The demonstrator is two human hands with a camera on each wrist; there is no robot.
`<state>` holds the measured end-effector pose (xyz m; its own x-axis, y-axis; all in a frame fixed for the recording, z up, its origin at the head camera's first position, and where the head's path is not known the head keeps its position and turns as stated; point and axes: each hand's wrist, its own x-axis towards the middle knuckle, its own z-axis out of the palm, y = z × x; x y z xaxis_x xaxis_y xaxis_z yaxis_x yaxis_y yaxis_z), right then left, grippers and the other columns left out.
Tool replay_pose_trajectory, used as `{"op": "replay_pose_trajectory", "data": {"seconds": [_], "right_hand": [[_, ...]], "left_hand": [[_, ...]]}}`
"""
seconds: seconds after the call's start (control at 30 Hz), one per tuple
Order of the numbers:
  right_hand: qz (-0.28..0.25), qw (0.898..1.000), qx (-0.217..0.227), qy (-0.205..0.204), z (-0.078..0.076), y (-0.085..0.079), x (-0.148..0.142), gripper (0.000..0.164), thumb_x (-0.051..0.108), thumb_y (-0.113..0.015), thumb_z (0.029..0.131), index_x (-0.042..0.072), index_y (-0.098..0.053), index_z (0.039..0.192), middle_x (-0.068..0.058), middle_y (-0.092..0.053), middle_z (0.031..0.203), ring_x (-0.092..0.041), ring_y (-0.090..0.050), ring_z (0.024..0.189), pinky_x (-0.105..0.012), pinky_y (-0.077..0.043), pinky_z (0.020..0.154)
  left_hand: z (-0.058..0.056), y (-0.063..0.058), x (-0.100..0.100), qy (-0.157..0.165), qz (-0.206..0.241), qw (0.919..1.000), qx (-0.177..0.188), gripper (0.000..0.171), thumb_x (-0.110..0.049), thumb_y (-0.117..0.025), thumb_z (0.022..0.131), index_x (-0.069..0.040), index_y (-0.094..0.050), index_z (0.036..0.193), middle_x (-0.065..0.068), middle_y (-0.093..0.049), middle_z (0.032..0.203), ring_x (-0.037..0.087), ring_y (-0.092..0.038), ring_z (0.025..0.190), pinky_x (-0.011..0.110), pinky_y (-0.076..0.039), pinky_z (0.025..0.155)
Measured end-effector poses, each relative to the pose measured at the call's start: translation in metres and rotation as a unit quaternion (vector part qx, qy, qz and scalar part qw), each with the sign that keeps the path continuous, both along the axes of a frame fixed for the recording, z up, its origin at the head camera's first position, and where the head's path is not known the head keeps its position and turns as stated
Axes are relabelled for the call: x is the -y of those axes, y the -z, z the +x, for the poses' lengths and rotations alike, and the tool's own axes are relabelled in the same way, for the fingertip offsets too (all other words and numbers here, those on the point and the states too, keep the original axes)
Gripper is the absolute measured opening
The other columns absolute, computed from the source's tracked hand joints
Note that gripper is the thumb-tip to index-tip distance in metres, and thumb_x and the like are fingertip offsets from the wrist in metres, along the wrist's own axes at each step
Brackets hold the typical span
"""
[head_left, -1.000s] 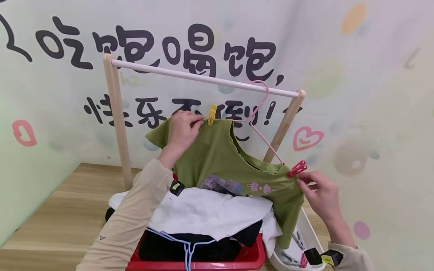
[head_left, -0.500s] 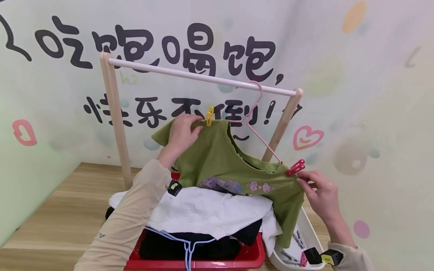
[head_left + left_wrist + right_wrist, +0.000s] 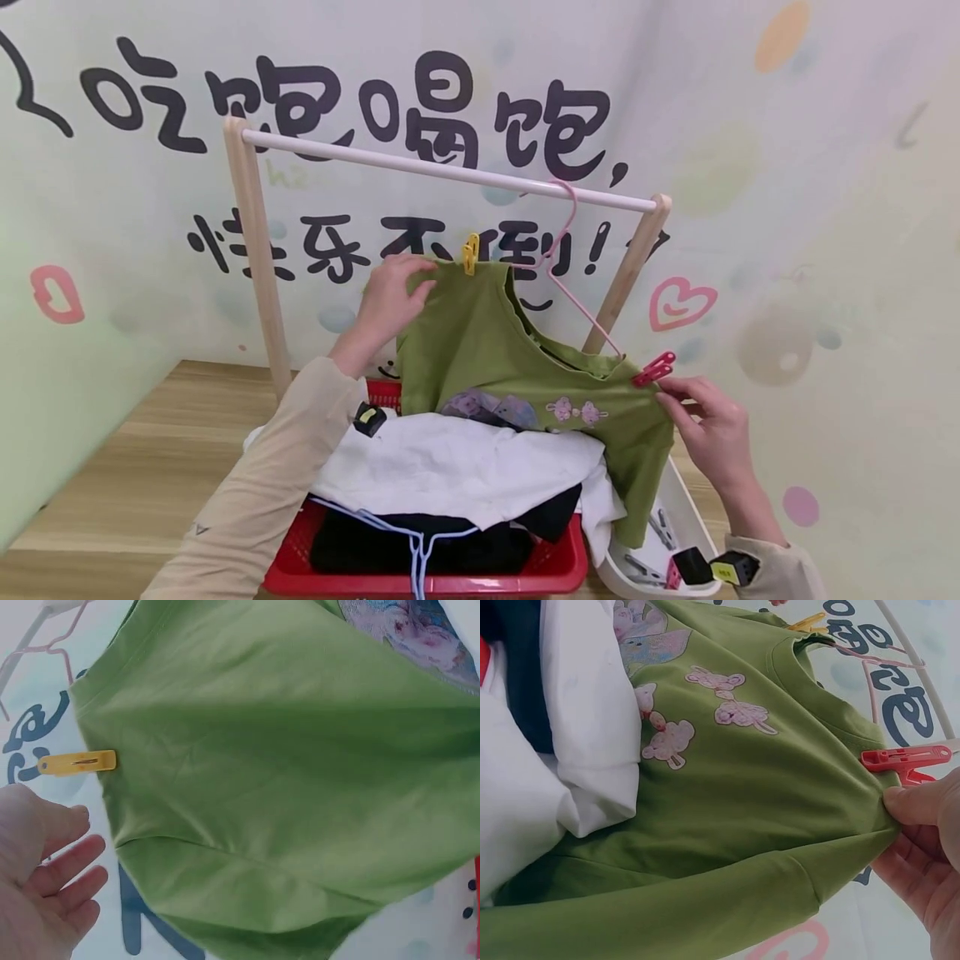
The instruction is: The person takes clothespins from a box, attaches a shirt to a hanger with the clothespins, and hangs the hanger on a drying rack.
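Observation:
A green T-shirt (image 3: 465, 333) with rabbit appliqués hangs from a pink hanger (image 3: 583, 311) hooked on the rack's rail. Its left-side shoulder carries a yellow clothespin (image 3: 470, 255), and a red clothespin (image 3: 654, 370) sits on the other shoulder. My left hand (image 3: 387, 302) is beside the left-side shoulder with fingers relaxed; the left wrist view shows this hand (image 3: 45, 874) apart from the cloth, below the yellow clothespin. Just outside the red clothespin, my right hand (image 3: 716, 429) pinches the shirt's shoulder between thumb and fingers, as the right wrist view also shows.
The wooden rack has a white rail (image 3: 442, 172). In front, a red basket (image 3: 551, 575) holds a white garment (image 3: 457, 471), dark cloth and blue hangers (image 3: 417, 543). A white tray (image 3: 693, 500) with several clothespins stands at right. A printed wall is behind.
My left hand has let go of the shirt's shoulder and drawn slightly left and down. The sleeve there has dropped. The hanger hook has shifted a little left; my right hand keeps its pinch.

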<state>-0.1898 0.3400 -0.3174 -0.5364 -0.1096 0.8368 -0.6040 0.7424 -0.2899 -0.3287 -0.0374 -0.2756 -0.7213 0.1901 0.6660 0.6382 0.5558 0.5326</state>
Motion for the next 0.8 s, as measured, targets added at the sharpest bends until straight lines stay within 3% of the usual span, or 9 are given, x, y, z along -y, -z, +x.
{"op": "replay_pose_trajectory", "data": {"seconds": [0.47, 0.63, 0.8], "right_hand": [[-0.040, 0.998, 0.025, -0.030, 0.010, 0.012, -0.006, 0.032, -0.027, -0.068, 0.065, -0.010, -0.067, 0.091, 0.001, -0.065, 0.087, 0.005, -0.056, 0.079, -0.006, -0.047, 0.066], [-0.074, 0.995, 0.038, -0.051, 0.016, 0.018, -0.012, 0.023, -0.025, -0.062, 0.072, -0.014, -0.065, 0.092, 0.011, -0.065, 0.093, 0.004, -0.058, 0.081, -0.006, -0.047, 0.069], [-0.092, 0.994, 0.039, -0.051, 0.021, 0.022, -0.015, 0.018, -0.023, -0.057, 0.078, -0.017, -0.063, 0.094, 0.011, -0.066, 0.093, 0.002, -0.061, 0.078, -0.007, -0.048, 0.069]], "left_hand": [[0.024, 0.001, 0.022, -0.011, -0.046, 0.9989, -0.006, 0.016, 0.001, -0.063, 0.083, 0.007, -0.069, 0.097, 0.020, -0.068, 0.097, 0.036, -0.059, 0.096, 0.045, -0.044, 0.089], [0.033, 0.006, 0.033, -0.011, -0.065, 0.9978, 0.003, 0.014, -0.001, -0.064, 0.083, 0.007, -0.069, 0.095, 0.020, -0.068, 0.093, 0.036, -0.059, 0.093, 0.047, -0.044, 0.087], [0.038, 0.009, 0.042, -0.014, -0.069, 0.9975, 0.008, 0.014, -0.001, -0.065, 0.083, 0.006, -0.069, 0.094, 0.019, -0.068, 0.092, 0.036, -0.060, 0.093, 0.047, -0.045, 0.085]]}}
